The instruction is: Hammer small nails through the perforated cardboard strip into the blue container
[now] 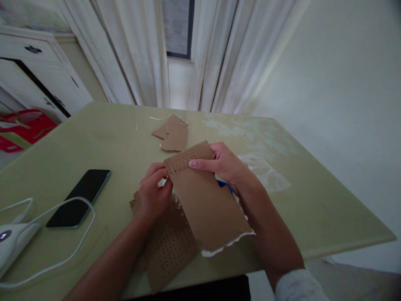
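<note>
My two hands hold a torn brown cardboard sheet [208, 209] above the green table [313, 196]. Rows of small holes run near its far end. My right hand [224, 163] grips that far end, fingers laid across the top and thumb behind. My left hand [155, 192] pinches the sheet's left edge by the holes. Under it, flat on the table, lies a second cardboard piece [169, 246] covered with holes. Something blue [226, 185] peeks out under my right wrist.
More cardboard scraps [173, 133] lie farther back on the table. A black phone [79, 197] rests at the left, beside a white device [12, 242] with a white cable [62, 234]. Clear plastic film [266, 171] lies to the right. Curtains, a white cabinet and a red bag stand beyond.
</note>
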### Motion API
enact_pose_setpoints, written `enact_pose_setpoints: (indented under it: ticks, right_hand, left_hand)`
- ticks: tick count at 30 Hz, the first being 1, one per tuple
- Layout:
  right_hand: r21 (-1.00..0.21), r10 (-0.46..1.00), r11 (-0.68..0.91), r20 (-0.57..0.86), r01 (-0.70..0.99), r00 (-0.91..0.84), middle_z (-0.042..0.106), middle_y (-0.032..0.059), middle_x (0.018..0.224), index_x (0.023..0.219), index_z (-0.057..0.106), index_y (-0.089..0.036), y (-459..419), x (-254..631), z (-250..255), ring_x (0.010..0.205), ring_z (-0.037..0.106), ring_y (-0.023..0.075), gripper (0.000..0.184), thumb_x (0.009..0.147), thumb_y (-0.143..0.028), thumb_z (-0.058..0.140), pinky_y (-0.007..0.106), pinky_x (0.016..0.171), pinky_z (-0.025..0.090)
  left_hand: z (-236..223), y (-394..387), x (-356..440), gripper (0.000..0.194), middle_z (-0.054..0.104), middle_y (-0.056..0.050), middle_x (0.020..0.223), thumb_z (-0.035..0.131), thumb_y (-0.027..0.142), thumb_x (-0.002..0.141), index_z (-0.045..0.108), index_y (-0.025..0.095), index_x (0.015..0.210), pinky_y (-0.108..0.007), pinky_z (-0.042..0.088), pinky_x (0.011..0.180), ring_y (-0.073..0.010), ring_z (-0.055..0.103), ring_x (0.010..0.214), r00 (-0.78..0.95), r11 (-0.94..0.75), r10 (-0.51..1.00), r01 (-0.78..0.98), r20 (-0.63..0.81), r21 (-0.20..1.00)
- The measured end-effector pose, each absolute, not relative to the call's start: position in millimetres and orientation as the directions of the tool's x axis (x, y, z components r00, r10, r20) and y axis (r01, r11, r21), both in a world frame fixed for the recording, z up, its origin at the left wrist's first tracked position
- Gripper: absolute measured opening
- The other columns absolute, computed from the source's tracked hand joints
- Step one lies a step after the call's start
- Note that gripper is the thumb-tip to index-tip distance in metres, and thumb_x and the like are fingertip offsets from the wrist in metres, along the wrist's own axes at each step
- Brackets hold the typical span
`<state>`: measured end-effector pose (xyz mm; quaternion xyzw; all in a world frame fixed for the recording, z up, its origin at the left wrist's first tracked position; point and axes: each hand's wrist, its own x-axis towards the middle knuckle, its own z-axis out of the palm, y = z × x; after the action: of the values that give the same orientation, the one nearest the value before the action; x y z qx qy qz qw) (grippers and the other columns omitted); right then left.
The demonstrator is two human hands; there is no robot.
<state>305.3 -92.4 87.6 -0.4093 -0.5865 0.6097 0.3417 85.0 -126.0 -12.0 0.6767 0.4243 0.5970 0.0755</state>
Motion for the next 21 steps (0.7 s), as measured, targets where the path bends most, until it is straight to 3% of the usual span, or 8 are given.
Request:
enact_pose_setpoints:
  ticks: [4,7,10,13,18,21]
  right_hand:
    - [-0.992,0.935,0.003,-0.042,0.126,-0.352,0.078,0.0071,0.092,0.099,0.079,-0.013,-90,306,86,0.075,0.068,0.0146,0.043,0.078,-0.049,0.09,0.022,0.061,0.052]
    - [-0.984,0.944,0.029,-0.032,0.178,-0.329,0.075,0.0055,0.086,0.095,0.076,-0.013,-91,305,87,0.071,0.063,0.0133,0.043,0.082,-0.052,0.086,0.021,0.057,0.046]
    - [-0.965,0.94,0.058,-0.034,0.256,-0.34,0.068,0.0029,0.078,0.089,0.072,-0.014,-93,303,88,0.065,0.055,0.0107,0.043,0.085,-0.056,0.082,0.021,0.054,0.04]
    - [-0.943,0.942,0.08,-0.035,0.323,-0.334,0.061,0.001,0.073,0.082,0.067,-0.014,-95,302,90,0.062,0.049,0.0092,0.044,0.085,-0.056,0.081,0.021,0.052,0.034]
    - [-0.93,0.929,0.102,-0.038,0.352,-0.369,0.059,0.0007,0.072,0.082,0.065,-0.015,-96,301,93,0.062,0.047,0.0091,0.042,0.087,-0.055,0.078,0.021,0.052,0.031]
    - [-0.913,0.93,0.141,-0.01,0.383,-0.366,0.056,-0.0004,0.067,0.077,0.062,-0.016,-96,301,95,0.061,0.044,0.0088,0.043,0.089,-0.055,0.077,0.022,0.051,0.029]
  left_hand:
    - [-12,-119,89,0.025,0.076,-0.006,0.113,0.063,0.014,0.097,0.075,0.021,0.117,-0.028,0.058,0.076,-0.0162,0.07,0.092,-0.124,-0.549,0.741,0.454,0.66,0.702]
    - [-9,-122,89,0.03,0.075,-0.009,0.127,0.06,0.019,0.105,0.072,0.023,0.132,-0.034,0.06,0.088,-0.0189,0.072,0.106,-0.242,-0.542,0.679,0.471,0.693,0.696]
    - [-4,-126,87,0.017,0.077,-0.008,0.122,0.068,0.023,0.104,0.078,0.023,0.118,-0.042,0.059,0.1,-0.0227,0.072,0.115,-0.171,-0.605,0.609,0.531,0.774,0.593]
    - [-3,-126,86,0.006,0.079,-0.007,0.113,0.074,0.022,0.101,0.078,0.024,0.105,-0.044,0.059,0.1,-0.0228,0.074,0.109,-0.094,-0.639,0.59,0.553,0.802,0.535]
    - [-4,-125,88,0.009,0.083,-0.005,0.11,0.07,0.016,0.102,0.073,0.024,0.102,-0.045,0.059,0.099,-0.0222,0.076,0.107,-0.104,-0.698,0.525,0.515,0.845,0.497]
    - [-7,-129,89,0.007,0.083,-0.005,0.106,0.065,0.02,0.106,0.068,0.026,0.104,-0.047,0.059,0.099,-0.0232,0.076,0.105,-0.138,-0.716,0.501,0.489,0.854,0.499]
